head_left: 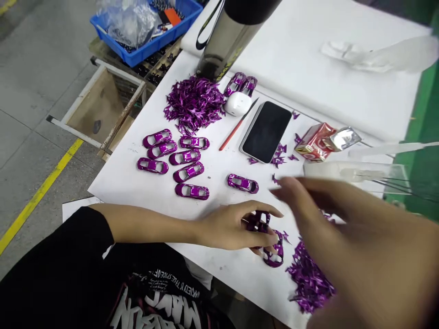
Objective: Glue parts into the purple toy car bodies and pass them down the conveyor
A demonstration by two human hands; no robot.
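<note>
My left hand (236, 226) is curled around a glossy purple toy car body (259, 219), partly hidden by the fingers. Just under its fingertips another purple car body (275, 256) rests on the white table. My right hand (346, 237) is in front at the right, smeared by motion, thumb and finger drawn together. A dark blurred tip shows at its fingers; what it is I cannot make out. Beneath that hand lies a heap of small pointed purple pieces (310, 278). A single car body (243, 183) sits beyond my left hand.
Several purple car bodies (192, 191) stand in rows at the left, near a larger heap of purple pieces (195, 103). Farther back are a bottle (226, 41), a white case (238, 104), a red pen-like tool (236, 128), a phone (267, 132) and a red packet (315, 141).
</note>
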